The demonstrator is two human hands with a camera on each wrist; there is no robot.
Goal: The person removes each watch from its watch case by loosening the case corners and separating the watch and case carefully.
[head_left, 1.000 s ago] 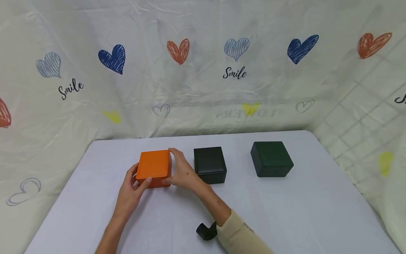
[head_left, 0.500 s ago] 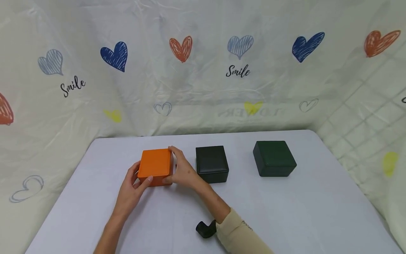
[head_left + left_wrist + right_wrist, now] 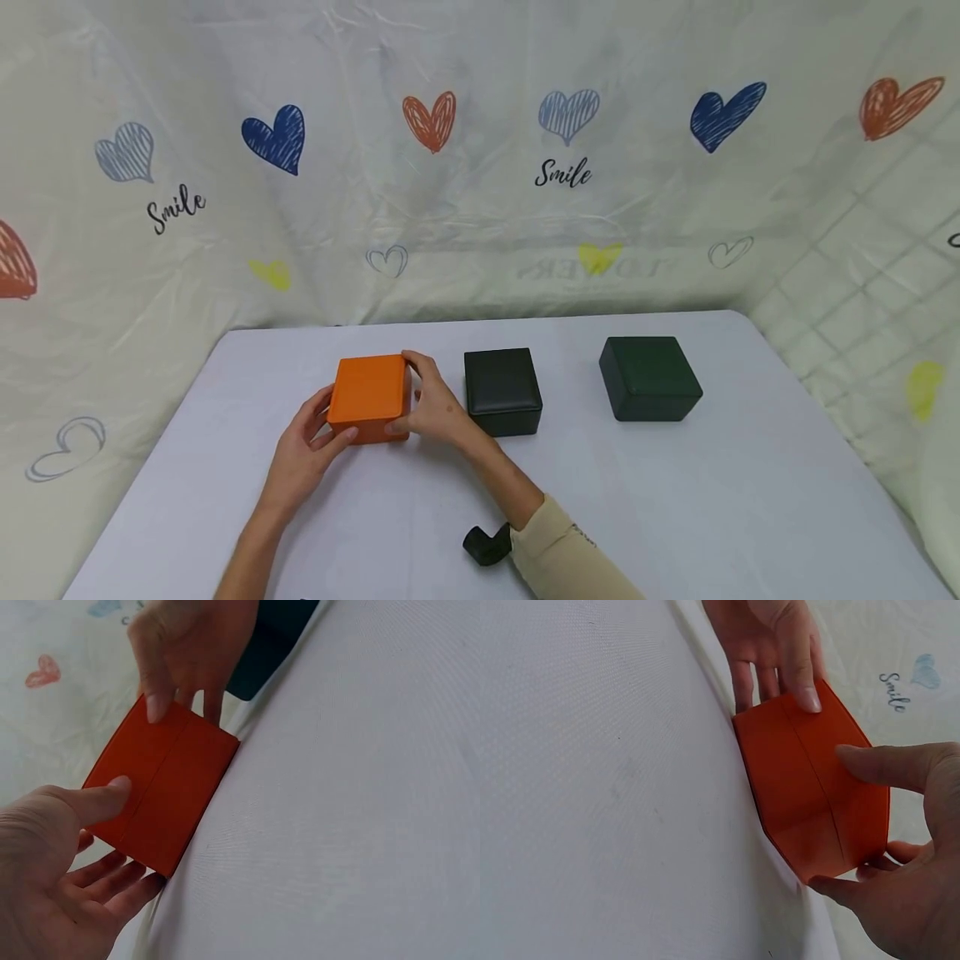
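A square orange box (image 3: pixel 369 390) with a lid sits at the left of the white table. My left hand (image 3: pixel 298 457) holds its left side, the thumb on the front face and the fingers along the side. From the right, my right hand (image 3: pixel 435 408) grips it with the thumb at the front and fingers reaching to the back corner. Both wrist views show the lid seam running straight across the orange box (image 3: pixel 161 784), with the lid down. In the right wrist view, the thumbs press the front of the box (image 3: pixel 802 765) from both sides.
A black box (image 3: pixel 501 387) stands just right of my right hand, and a dark green box (image 3: pixel 650 377) farther right. A curved black object (image 3: pixel 486 546) shows beside my right sleeve. Behind the white table (image 3: pixel 675 508) hangs a curtain (image 3: pixel 480 208) printed with hearts.
My left thumb has slid slightly lower on the front of the orange box. Both hands stay on the box, and the other boxes have not moved; the head view shifts a little.
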